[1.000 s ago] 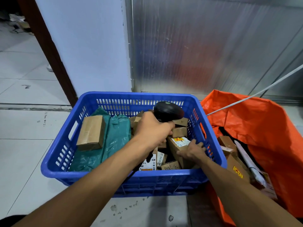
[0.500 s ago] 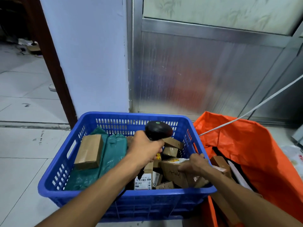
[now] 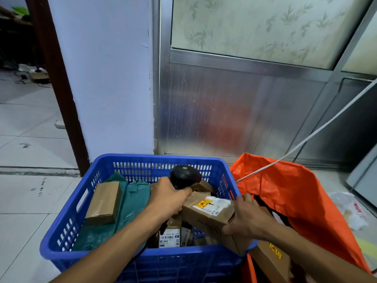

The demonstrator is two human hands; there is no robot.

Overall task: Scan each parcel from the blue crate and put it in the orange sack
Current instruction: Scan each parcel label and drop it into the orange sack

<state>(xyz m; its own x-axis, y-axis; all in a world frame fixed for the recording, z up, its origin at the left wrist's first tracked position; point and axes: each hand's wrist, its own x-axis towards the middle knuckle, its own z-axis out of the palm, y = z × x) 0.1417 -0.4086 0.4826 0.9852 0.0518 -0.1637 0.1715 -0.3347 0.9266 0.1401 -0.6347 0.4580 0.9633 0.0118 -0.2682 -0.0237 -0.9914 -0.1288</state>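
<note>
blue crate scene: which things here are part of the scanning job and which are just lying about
Part of the job:
- blue crate
- cardboard parcel held by the right hand
- black scanner in the left hand
- orange sack
- brown box and green mailer bag in the crate

Lying about:
- white plastic bag on the floor
- white cable

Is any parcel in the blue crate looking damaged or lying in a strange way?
None looks damaged. The cardboard parcel held by the right hand is tilted, lifted above the others. The remaining parcels lie jumbled in the blue crate.
</note>
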